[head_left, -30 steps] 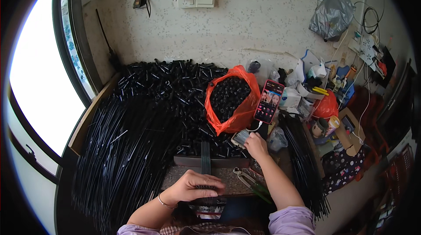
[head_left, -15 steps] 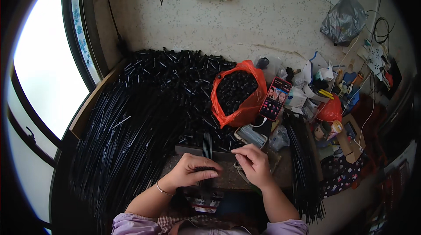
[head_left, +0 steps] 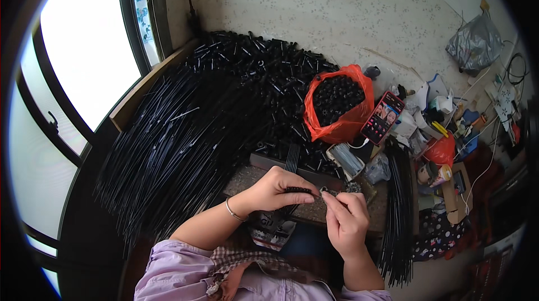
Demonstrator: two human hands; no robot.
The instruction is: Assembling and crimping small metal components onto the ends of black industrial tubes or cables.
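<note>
Left hand (head_left: 275,188) closed on black strip bundle (head_left: 292,160), long axis running away across bench (head_left: 247,177); right hand (head_left: 345,219), just right of bundle, pinches small metal part (head_left: 328,192).

small part (head_left: 327,192) between fingertips, too small

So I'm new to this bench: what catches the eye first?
A huge heap of thin black rods fills the table's left and middle. An orange bag of small black pieces sits right of centre, by a lit phone. Near the front, the left hand and right hand pinch a small part together.
</note>
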